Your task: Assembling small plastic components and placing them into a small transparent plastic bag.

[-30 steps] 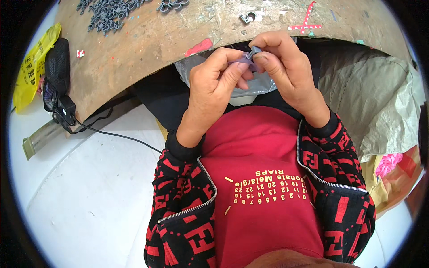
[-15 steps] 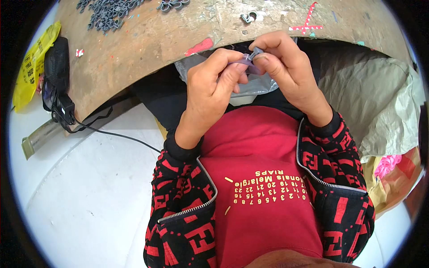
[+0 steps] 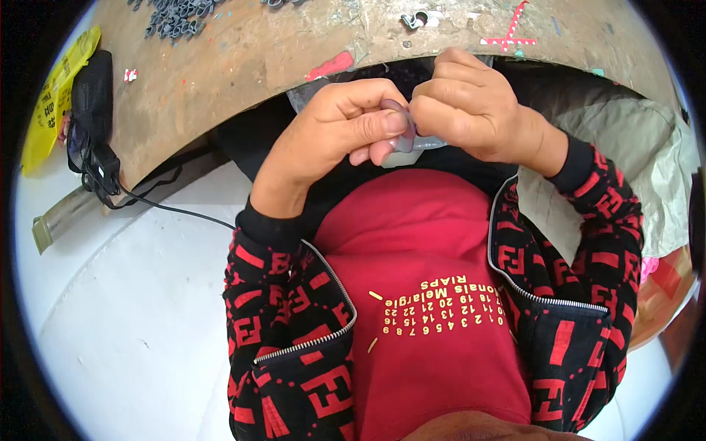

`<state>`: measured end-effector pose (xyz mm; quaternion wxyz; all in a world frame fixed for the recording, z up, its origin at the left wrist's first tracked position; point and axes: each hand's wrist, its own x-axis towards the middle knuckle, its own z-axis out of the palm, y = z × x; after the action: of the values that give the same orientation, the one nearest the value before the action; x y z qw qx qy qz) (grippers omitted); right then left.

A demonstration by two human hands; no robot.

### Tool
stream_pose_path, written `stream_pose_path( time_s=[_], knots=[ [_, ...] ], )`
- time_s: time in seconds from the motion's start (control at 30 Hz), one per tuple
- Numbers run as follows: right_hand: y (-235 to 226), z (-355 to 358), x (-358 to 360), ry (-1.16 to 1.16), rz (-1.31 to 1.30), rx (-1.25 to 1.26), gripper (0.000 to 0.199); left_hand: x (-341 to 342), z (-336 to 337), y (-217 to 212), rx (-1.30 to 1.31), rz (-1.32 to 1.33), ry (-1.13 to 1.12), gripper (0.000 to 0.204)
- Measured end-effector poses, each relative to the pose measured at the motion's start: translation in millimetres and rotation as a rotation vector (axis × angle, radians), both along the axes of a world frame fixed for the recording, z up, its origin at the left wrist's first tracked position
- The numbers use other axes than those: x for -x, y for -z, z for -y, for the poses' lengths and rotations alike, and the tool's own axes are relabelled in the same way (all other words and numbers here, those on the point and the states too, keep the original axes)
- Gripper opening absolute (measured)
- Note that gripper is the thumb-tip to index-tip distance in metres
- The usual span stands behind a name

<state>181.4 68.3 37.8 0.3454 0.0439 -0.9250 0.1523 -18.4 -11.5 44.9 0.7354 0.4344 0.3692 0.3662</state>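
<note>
Over my lap, just off the table's near edge, my left hand (image 3: 334,132) pinches a translucent purple curved strip (image 3: 408,134) between thumb and fingers. My right hand (image 3: 471,106) is closed in a fist against the strip's upper end. Whatever lies inside that fist is hidden by the fingers. On the table beyond, a small dark grey curved clip (image 3: 416,20) lies by itself. A heap of similar grey clips (image 3: 176,20) sits at the far left, with a few more at the top edge.
The worn wooden table (image 3: 243,55) curves across the top. At left are a yellow plastic bag (image 3: 53,103) and a black mesh-covered thing (image 3: 92,99) with a cable (image 3: 176,212). Pale grey cloth (image 3: 632,147) hangs at right. Red tape (image 3: 331,66) marks the table edge.
My right hand has turned and closed into a fist, hiding the small grey piece that showed in its fingertips. Both forearms have spread outward, and the purple strip now stands more upright.
</note>
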Motion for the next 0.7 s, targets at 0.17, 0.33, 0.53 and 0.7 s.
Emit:
stream_pose_path(
  time_s=[0.17, 0.33, 0.53, 0.7],
  knots=[
    [-11.7, -7.0, 3.9, 0.023, 0.076, -0.019, 0.036, 5.5, -4.5, -1.1, -0.068, -0.071, -0.047, 0.018],
    [-18.8, 1.4, 0.0, 0.130, 0.315, 0.843, 0.026, 6.6, -2.1, -4.1, -0.291, -0.296, -0.169, 0.012],
    [-17.2, 2.5, 2.4, -0.002, 0.378, 1.160, 0.024, 5.2, 5.0, -5.7, -0.394, -0.391, -0.161, 0.006],
    [0.3, 16.4, 2.4, -0.154, 0.188, 1.640, 0.021, -2.1, 6.0, -4.0, -0.811, -0.708, -0.248, 0.013]
  ],
)
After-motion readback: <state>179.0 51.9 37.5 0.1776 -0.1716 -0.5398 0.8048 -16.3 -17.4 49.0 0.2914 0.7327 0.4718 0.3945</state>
